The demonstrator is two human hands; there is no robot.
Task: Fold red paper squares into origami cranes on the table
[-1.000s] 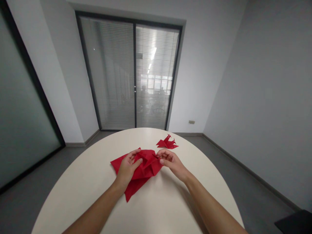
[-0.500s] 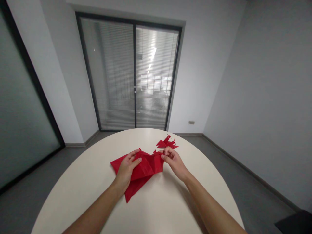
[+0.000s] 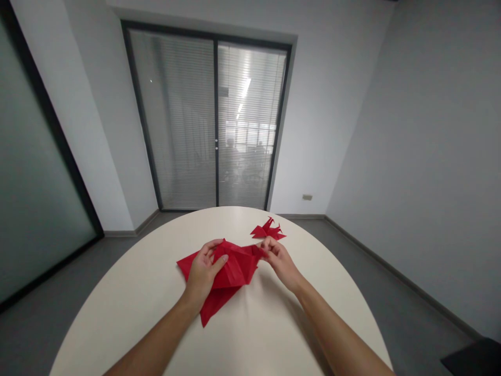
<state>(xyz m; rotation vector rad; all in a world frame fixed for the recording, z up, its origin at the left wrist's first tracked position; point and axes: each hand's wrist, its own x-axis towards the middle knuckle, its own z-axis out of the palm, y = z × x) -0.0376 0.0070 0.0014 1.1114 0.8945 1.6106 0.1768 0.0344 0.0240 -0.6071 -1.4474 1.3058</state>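
Note:
A large creased red paper sheet point(image 3: 235, 269) lies partly folded on the round white table point(image 3: 250, 324). My left hand point(image 3: 203, 271) rests on its left half, thumb and fingers curled around a raised fold near the sheet's upper edge. My right hand point(image 3: 278, 258) pinches the sheet's right corner between thumb and fingertips, lifting it slightly off the table. A small folded red paper figure point(image 3: 268, 231) sits on the table just beyond my right hand, apart from it.
The table's far edge curves just past the paper figure. Beyond it stand glass doors with blinds point(image 3: 213, 122), grey walls and a grey floor. A dark object point(image 3: 475, 357) shows at the lower right corner.
My right hand has pulled the sheet's right corner up and outward, then brought it slightly back in. My left hand's fingers curled tighter on the top fold. The small figure stayed put.

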